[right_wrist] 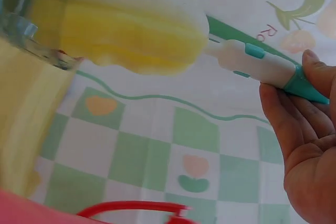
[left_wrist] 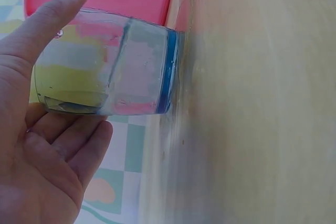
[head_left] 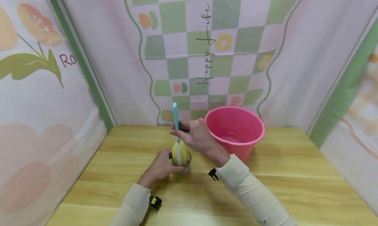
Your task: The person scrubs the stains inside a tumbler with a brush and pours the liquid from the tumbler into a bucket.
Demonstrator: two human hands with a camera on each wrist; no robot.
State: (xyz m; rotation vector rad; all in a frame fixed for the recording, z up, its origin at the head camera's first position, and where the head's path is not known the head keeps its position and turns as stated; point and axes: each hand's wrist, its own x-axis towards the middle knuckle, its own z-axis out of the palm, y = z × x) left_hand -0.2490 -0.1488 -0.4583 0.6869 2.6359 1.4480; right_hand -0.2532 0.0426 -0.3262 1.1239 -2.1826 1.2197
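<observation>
My left hand (head_left: 160, 165) holds a clear drinking glass (left_wrist: 137, 69) from the side, thumb on one side and fingers on the other. The glass has a thick bluish base, which sits right at the tabletop in the left wrist view. In my right hand (head_left: 195, 135) I pinch the teal and white handle (right_wrist: 262, 65) of a sponge bottle brush. The brush stands upright over the glass in the head view. Its yellow and white sponge head (right_wrist: 131, 35) is partly inside the glass and partly out above the rim.
A pink plastic bucket (head_left: 246, 150) stands just right of my right hand, with its red handle (right_wrist: 134, 206) showing in the right wrist view. Beneath everything is a wood-grain table (head_left: 283, 183). Printed curtains (head_left: 124, 68) hang behind and at both sides.
</observation>
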